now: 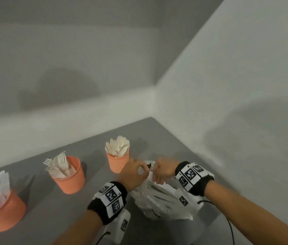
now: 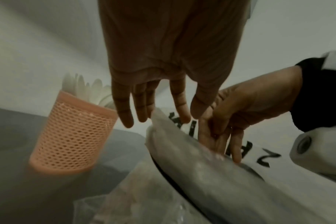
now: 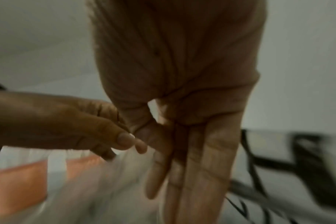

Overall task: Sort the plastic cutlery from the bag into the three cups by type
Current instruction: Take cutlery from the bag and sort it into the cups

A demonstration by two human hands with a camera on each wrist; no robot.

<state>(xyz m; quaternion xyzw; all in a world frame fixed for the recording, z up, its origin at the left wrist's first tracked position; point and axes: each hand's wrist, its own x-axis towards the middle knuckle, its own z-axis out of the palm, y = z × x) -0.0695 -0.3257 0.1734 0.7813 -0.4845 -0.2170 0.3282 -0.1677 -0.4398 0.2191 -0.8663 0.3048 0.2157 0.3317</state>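
Three orange mesh cups stand on the grey table (image 1: 47,220): one with knives (image 1: 1,211) at the left, one with forks (image 1: 69,177) in the middle, one with spoons (image 1: 117,159) (image 2: 73,136) behind. A translucent plastic bag (image 1: 161,202) (image 2: 192,163) (image 3: 105,189) with black print lies right of the cups, and long white cutlery shows through it. Both hands meet at the bag's top edge. My left hand (image 1: 139,171) (image 2: 184,116) (image 3: 132,144) pinches the edge between thumb and forefinger. My right hand (image 1: 154,172) (image 3: 163,151) (image 2: 219,133) pinches the edge opposite, its other fingers lying straight down on the bag.
The table sits in a corner, with white walls (image 1: 228,85) close behind and to the right of the bag. Black cables (image 1: 230,227) run from the wrist cameras near the front edge. The spoon cup stands just left of my left hand.
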